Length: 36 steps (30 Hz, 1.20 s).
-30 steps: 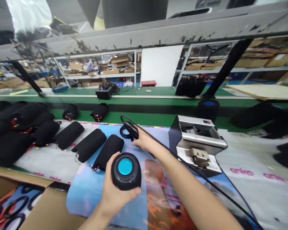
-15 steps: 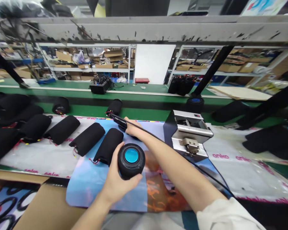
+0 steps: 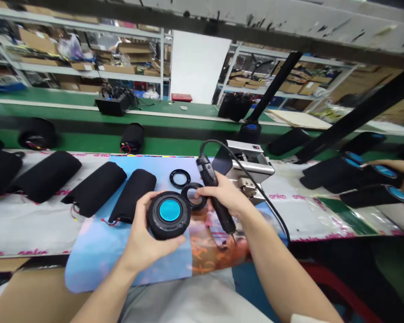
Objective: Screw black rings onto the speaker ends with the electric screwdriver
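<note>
My left hand (image 3: 148, 229) is wrapped round a black cylindrical speaker (image 3: 158, 226), its end with a bright blue disc turned up towards me. In my right hand (image 3: 227, 195) lies a black electric screwdriver (image 3: 224, 215), its bit pointing down towards me and its cord looping over the top. The thumb and fingertips of that hand also pinch a black ring (image 3: 188, 204) close beside the speaker's end. A second black ring (image 3: 180, 178) rests on the printed mat (image 3: 121, 255) just beyond. Left of my hands, a black fabric-covered cylinder (image 3: 134, 193) with thin red wires lies on the mat.
More black cylinders (image 3: 94, 188) lie in a row at the left. A metal screw feeder (image 3: 249, 163) stands behind my right hand. At far right, another person's hand (image 3: 393, 166) touches blue-ended speakers (image 3: 336, 170). A green conveyor (image 3: 175, 146) runs behind, below an overhead beam.
My right hand has come back from the mat's far edge towards the speaker, bringing the screwdriver and a black ring. The view has turned, and the other person's hand now shows at right.
</note>
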{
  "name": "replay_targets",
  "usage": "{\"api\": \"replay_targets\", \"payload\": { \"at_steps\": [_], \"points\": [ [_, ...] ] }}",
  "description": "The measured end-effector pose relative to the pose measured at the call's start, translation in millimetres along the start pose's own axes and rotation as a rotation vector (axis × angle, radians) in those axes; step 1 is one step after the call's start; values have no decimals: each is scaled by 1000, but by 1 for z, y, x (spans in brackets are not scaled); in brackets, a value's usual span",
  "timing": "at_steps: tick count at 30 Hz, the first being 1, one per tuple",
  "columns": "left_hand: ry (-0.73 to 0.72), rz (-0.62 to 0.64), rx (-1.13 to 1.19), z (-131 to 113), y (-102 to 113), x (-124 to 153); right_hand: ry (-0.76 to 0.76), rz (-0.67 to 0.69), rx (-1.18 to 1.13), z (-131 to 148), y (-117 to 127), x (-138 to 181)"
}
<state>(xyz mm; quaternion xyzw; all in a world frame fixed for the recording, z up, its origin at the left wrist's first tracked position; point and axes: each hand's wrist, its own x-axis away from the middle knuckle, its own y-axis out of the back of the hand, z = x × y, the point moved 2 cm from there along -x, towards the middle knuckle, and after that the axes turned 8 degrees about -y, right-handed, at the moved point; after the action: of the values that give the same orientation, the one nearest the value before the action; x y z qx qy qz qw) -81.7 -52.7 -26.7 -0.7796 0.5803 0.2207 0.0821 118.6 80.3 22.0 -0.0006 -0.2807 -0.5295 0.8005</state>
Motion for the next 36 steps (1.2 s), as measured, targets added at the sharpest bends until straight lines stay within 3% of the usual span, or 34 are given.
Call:
{"api": "replay_targets", "payload": {
  "at_steps": [7,10,13,15,17,19,22,25,28,30,32,34,36],
  "points": [
    [-22,70,-149,-10,8,-7,25,-263,57,-23,1,10],
    [22,54,-171,-17,7,-9,9,-186,-46,-35,-1,37],
    [55,-92,-173,-20,-3,-4,-25,-55,-193,-51,-13,63],
    [60,-188,-135,-22,-13,6,-37,6,-285,-59,-22,72],
    [81,-190,-76,-27,-22,22,-35,64,-394,-63,-27,76],
    [111,-125,-36,-34,-25,37,-2,112,-521,-64,-26,76],
    [148,26,-25,-43,-11,47,66,178,-619,-65,-16,75],
    [167,308,-94,-42,12,29,99,272,-561,-68,-9,76],
    [67,619,-124,-38,20,-2,104,301,-488,-69,-8,74],
    [37,740,-42,-38,16,-17,111,198,-443,-69,-3,73],
    [78,778,63,-37,9,-22,101,0,-386,-69,8,74],
    [126,756,114,-36,5,-19,63,-209,-330,-71,24,78],
    [101,651,70,-36,6,-12,32,-348,-300,-74,38,83]
  ]
}}
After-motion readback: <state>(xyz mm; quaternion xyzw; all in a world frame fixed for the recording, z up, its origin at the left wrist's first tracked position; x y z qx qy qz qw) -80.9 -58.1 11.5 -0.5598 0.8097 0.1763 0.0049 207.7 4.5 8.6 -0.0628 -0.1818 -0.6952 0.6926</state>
